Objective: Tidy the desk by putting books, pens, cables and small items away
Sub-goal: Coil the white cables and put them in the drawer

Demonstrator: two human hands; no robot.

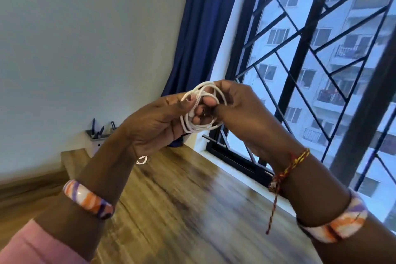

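Above the wooden desk (pixel 171 188), both hands hold a white cable (pixel 200 128) coiled in loose loops.

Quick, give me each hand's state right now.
Left hand: closed, fingers and thumb gripping the coiled white cable.
Right hand: closed, fingers pinching the same white cable.

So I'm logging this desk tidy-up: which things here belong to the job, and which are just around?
Part of the job:
- coiled white cable, held by left hand and right hand
- grey pen holder with dark pens
- wooden desk

Just around:
- blue curtain
- black-barred window
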